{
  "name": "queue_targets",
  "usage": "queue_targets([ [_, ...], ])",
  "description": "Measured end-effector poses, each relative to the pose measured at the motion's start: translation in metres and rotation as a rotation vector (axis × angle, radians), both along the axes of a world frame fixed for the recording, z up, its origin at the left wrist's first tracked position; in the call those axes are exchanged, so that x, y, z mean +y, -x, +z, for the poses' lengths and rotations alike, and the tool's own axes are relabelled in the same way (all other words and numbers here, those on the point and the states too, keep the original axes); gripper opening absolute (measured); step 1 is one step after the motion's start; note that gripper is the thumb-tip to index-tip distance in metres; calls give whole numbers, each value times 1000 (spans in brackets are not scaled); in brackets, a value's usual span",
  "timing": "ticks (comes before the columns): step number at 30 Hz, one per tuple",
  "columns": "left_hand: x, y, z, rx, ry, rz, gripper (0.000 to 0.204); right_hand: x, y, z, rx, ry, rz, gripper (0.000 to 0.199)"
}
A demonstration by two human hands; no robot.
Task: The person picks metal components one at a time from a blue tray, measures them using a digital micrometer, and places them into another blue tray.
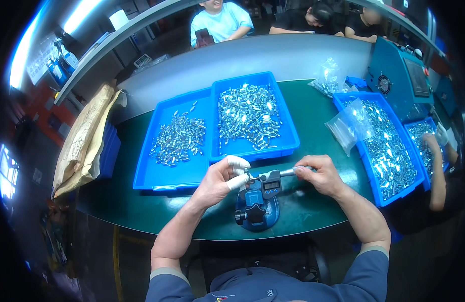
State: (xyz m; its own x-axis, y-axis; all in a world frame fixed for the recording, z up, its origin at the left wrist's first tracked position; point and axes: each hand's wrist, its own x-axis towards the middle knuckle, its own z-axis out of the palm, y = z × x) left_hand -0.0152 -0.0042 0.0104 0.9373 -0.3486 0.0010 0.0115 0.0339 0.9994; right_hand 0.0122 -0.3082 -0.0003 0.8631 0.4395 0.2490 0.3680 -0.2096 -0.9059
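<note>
A digital micrometer (271, 184) is clamped in a blue stand (255, 214) near the table's front edge. My left hand (212, 185), with white covers on its thumb and finger, pinches a small metal pin (246, 173) at the micrometer's jaws. Whether the jaws touch the pin is too small to tell. My right hand (320, 174) grips the thimble at the micrometer's right end between thumb and fingers. Just beyond my hands lie two blue trays: the left tray (149, 177) bears a loose pile of small metal pins, and the right tray (288, 132) a fuller heap.
At the right stands another blue tray (377, 197) full of metal parts, a clear plastic bag (346, 126) over its edge. A co-worker's hand (431, 143) reaches into a further tray. Brown paper (84, 136) lies at left. A teal machine (401, 75) and grey partition (192, 70) stand behind.
</note>
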Motion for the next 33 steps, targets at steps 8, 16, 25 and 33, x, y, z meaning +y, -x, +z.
queue_targets([
  [8, -3, -2, 5, 5, -17, 44, 26, 2, -2, 6, 10, 14, -43, 18],
  [16, -1, 8, 1, -4, -41, 37, 23, 3, 7, -2, 36, -73, 37, 21],
  [25, -4, -6, -6, -64, -102, 44, 28, 1, 0, -1, -107, 12, -68, 15],
  [33, 2, -14, -12, -71, -70, 21, 30, 1, -11, -14, -17, -14, -8, 26],
])
